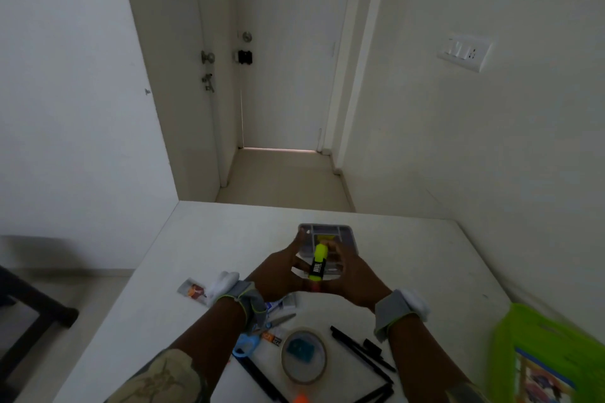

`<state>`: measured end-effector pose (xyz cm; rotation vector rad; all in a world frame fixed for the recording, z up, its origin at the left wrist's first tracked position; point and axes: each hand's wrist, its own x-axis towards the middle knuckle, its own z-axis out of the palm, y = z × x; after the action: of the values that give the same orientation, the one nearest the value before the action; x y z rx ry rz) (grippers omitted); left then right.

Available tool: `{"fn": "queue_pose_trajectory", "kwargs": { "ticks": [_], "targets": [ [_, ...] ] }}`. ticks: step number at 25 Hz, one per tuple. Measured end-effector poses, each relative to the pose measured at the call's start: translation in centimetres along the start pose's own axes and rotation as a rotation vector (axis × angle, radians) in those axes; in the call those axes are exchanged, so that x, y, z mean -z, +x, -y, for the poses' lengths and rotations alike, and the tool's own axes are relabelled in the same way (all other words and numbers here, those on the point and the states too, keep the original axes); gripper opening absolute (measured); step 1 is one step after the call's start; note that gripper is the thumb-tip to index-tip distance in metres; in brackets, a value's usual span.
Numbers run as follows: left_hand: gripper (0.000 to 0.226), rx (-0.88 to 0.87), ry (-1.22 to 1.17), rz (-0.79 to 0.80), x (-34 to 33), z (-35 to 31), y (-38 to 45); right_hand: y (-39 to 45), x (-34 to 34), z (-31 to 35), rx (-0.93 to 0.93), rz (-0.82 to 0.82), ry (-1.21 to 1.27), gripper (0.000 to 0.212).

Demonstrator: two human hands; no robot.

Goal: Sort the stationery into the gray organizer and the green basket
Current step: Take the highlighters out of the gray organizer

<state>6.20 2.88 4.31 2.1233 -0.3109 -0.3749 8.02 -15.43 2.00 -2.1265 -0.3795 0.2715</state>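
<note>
Both hands are raised over the white table, holding a yellow highlighter [319, 261] with a black label between them. My left hand [278, 271] grips its near end from the left, and my right hand [355, 275] holds it from the right. Behind the highlighter lies the gray organizer [347, 232], flat on the table, with something yellow in one compartment. The green basket [537, 347] stands at the right edge, with a picture book inside.
Near the front edge lie blue-handled scissors [262, 330], a clear tape roll [303, 355], several black pens [360, 350], a glue tube [281, 303] and a small card [193, 289]. A dark chair [29, 304] stands left of the table.
</note>
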Motion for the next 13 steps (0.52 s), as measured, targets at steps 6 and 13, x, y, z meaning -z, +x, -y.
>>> {"fn": "queue_pose_trajectory", "kwargs": {
  "ticks": [6,13],
  "targets": [
    [0.089,0.142,0.170,0.008,0.2,4.1,-2.1,-0.2,-3.0,-7.2,-0.562,-0.065,-0.237,0.094],
    [0.073,0.271,0.222,0.069,-0.9,7.6,-4.7,1.3,-5.6,-8.2,-0.553,-0.180,-0.382,0.096]
  ]
}}
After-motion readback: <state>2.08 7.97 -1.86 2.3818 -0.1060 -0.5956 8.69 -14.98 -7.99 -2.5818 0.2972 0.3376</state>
